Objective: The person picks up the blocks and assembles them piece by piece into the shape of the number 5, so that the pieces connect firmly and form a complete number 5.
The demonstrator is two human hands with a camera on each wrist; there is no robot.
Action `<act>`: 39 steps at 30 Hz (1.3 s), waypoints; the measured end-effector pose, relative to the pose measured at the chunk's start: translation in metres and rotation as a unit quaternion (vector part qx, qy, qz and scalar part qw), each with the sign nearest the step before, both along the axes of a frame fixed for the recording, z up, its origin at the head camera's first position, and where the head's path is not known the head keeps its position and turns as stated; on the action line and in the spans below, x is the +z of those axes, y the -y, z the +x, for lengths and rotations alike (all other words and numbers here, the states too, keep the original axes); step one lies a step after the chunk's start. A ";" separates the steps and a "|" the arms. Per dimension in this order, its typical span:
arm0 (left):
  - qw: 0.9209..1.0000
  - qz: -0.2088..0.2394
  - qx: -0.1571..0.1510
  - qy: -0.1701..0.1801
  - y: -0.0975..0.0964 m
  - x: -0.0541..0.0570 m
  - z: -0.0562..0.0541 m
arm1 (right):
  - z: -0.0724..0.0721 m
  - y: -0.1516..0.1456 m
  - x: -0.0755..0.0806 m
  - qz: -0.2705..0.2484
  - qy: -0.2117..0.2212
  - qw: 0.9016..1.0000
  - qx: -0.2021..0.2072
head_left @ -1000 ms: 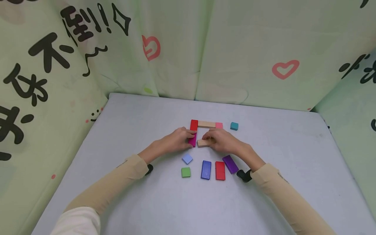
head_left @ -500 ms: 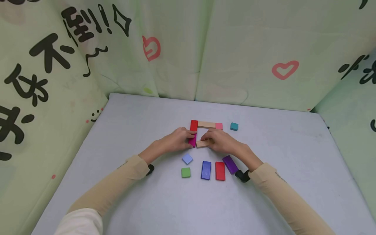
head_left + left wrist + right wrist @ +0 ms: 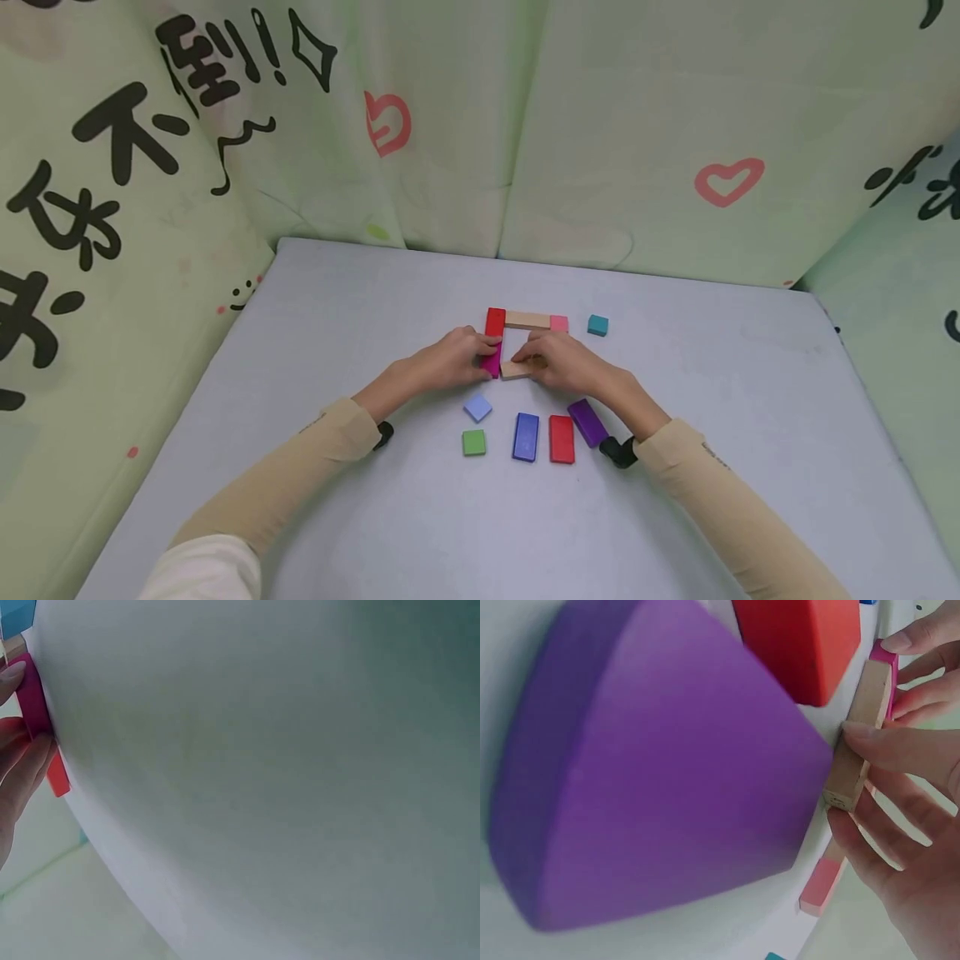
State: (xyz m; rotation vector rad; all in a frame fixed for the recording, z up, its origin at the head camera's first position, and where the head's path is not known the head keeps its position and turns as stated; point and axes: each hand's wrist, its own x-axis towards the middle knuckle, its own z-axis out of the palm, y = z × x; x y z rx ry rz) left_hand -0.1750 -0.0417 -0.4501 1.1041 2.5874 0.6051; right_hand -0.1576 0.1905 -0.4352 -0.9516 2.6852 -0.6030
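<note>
My left hand [image 3: 459,357] pinches a magenta block [image 3: 491,363] lying end to end with a red block [image 3: 496,321]. In the left wrist view, the thumb and fingers lie along the magenta block [image 3: 33,701]. Across from it, my right hand [image 3: 566,361] holds a plain wooden block [image 3: 514,371], thumb on its near side and fingers beyond. One end of this wooden block [image 3: 866,705] meets the magenta block [image 3: 894,664] in the right wrist view. Behind, another wooden block [image 3: 528,320] runs from the red block to a pink block [image 3: 558,322].
Nearer me lie a light blue block [image 3: 477,407], a green block [image 3: 474,442], a blue block [image 3: 526,437], a second red block [image 3: 561,439] and a purple block [image 3: 588,422] by the right wrist. A teal block [image 3: 597,325] sits at the back right of the table [image 3: 375,517].
My right hand has slid the wooden block slightly left, closing the small gap to the magenta block. The left hand has stayed on the magenta block.
</note>
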 end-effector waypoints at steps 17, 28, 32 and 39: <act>1.000 0.001 -0.006 0.000 -0.004 0.001 0.000 | -0.002 -0.003 0.005 0.012 0.016 1.000 -0.009; 1.000 0.003 -0.006 0.002 -0.004 -0.001 0.001 | 0.000 -0.002 0.002 0.013 0.013 1.000 -0.022; 1.000 0.005 -0.003 0.004 -0.004 -0.001 0.002 | 0.000 -0.001 0.002 0.010 0.010 1.000 -0.019; 1.000 0.000 0.001 -0.004 0.000 -0.002 0.001 | -0.001 0.001 -0.001 0.006 0.010 1.000 -0.015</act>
